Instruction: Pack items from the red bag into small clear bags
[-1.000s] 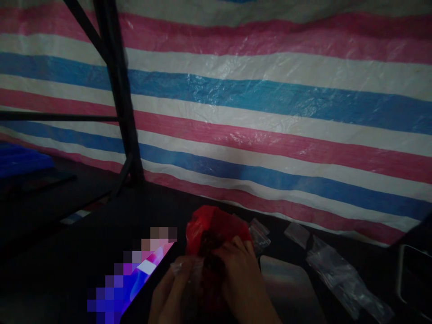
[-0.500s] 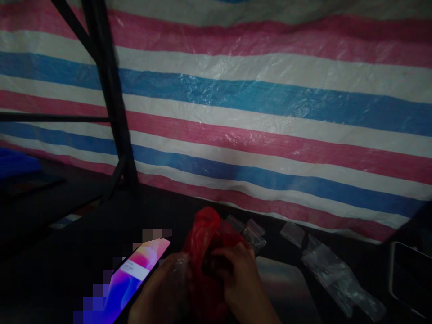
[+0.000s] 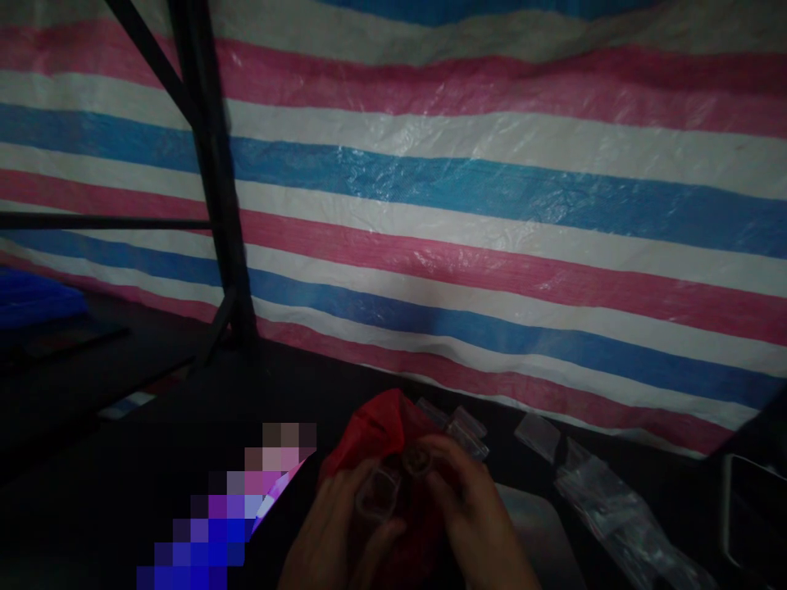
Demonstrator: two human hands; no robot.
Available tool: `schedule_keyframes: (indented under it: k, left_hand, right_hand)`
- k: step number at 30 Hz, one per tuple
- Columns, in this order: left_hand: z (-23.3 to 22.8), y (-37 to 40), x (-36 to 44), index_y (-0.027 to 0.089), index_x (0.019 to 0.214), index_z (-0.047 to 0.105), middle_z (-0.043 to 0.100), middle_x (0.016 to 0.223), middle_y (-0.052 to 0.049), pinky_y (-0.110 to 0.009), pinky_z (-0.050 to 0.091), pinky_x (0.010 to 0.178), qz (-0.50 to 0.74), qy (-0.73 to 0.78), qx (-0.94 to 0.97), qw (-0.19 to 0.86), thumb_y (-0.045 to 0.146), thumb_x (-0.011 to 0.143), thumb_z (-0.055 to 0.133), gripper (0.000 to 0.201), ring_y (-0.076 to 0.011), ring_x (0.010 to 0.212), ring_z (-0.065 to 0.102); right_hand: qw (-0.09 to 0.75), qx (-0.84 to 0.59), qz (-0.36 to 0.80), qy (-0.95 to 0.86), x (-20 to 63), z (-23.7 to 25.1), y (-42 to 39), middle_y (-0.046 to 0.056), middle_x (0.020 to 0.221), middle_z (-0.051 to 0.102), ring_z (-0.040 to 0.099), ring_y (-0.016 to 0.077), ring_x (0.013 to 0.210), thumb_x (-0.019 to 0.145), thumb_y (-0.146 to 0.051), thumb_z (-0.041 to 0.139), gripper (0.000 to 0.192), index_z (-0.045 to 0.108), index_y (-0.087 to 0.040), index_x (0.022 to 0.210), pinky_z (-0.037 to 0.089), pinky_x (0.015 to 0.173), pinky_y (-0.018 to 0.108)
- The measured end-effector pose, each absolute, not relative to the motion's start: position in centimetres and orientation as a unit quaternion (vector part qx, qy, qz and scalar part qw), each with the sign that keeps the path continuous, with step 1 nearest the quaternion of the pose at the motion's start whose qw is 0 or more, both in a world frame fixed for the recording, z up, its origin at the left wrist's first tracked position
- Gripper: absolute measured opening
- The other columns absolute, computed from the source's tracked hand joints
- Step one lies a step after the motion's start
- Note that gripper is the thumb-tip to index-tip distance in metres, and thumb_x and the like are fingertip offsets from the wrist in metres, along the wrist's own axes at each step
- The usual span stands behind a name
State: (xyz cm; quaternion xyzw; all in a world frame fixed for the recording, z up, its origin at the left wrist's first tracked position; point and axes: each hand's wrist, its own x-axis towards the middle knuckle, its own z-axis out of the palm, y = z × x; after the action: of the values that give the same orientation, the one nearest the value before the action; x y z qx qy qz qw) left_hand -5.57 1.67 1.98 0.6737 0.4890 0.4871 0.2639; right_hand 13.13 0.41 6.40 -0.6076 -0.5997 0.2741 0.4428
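Low in the middle of the head view, my left hand (image 3: 335,528) and my right hand (image 3: 476,512) meet over a red plastic bag (image 3: 375,430) on a dark table. Between the fingers of both hands is a small clear plastic pouch (image 3: 384,492), held open at its mouth. The red bag bulges up behind the hands; its dark contents are mostly hidden by them. The scene is dim.
A lit phone screen (image 3: 270,496), partly pixelated, lies left of my hands. Loose clear pouches (image 3: 606,512) lie to the right, near a grey pad (image 3: 541,541) and a dark tray edge (image 3: 753,508). A striped tarp (image 3: 492,213) and black metal post (image 3: 212,180) stand behind.
My hands have drawn out of the red bag and now hold a small clear pouch between them. The view has tilted slightly.
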Motion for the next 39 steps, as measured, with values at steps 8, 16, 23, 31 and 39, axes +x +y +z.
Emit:
schedule_keyframes:
  k: [8,16,23,31,39]
  left_hand:
    - [0.8,3.4,-5.9,0.025,0.129,0.074,0.082,0.119,-0.012,-0.047,0.066,0.093,0.422,0.454,0.761,0.191,0.053,0.094,0.065,0.045,-0.0327,0.11,0.078]
    - [-0.1,3.2,-5.0,0.023,0.136,0.066,0.076,0.13,-0.015,-0.054,0.058,0.105,0.441,0.461,0.707,0.307,0.038,0.095,0.064,0.044,-0.0336,0.123,0.071]
    - [2.1,2.7,-4.7,0.025,0.13,0.066,0.069,0.142,-0.015,-0.053,0.054,0.111,0.482,0.466,0.602,0.433,0.047,0.09,0.068,0.046,-0.0338,0.131,0.066]
    - [3.7,3.3,-6.3,0.021,0.124,0.064,0.068,0.136,-0.016,-0.06,0.047,0.115,0.531,0.549,0.529,0.369,0.062,0.086,0.061,0.056,-0.0379,0.131,0.063]
    - [3.3,3.5,-8.2,0.021,0.123,0.069,0.075,0.124,-0.016,-0.062,0.05,0.108,0.491,0.614,0.514,0.342,0.072,0.083,0.06,0.066,-0.0414,0.122,0.067]
  right_hand:
    - [0.454,-0.554,0.259,-0.648,11.9,8.9,0.0,0.004,0.118,0.078,0.073,0.0212,0.114,0.081,0.0,0.056,0.048,0.078,-0.027,0.113,0.055,0.105,0.033]
    - [0.417,-0.453,0.203,-0.761,10.8,10.0,-0.1,0.007,0.124,0.073,0.074,0.0157,0.112,0.082,0.006,0.044,0.056,0.078,-0.023,0.116,0.058,0.091,0.021]
    - [0.445,-0.488,0.169,-0.732,10.3,10.6,-0.4,0.003,0.129,0.072,0.071,0.0153,0.118,0.09,0.002,0.048,0.051,0.077,-0.029,0.119,0.055,0.101,0.023]
    - [0.275,-0.602,0.184,-0.727,8.4,9.8,1.3,0.004,0.124,0.074,0.071,0.0242,0.114,0.08,0.007,0.048,0.057,0.078,-0.025,0.115,0.053,0.102,0.038]
    - [0.205,-0.686,0.096,-0.692,8.4,8.9,3.8,0.011,0.131,0.074,0.061,0.0312,0.133,0.071,0.011,0.044,0.062,0.079,-0.018,0.114,0.041,0.117,0.047]
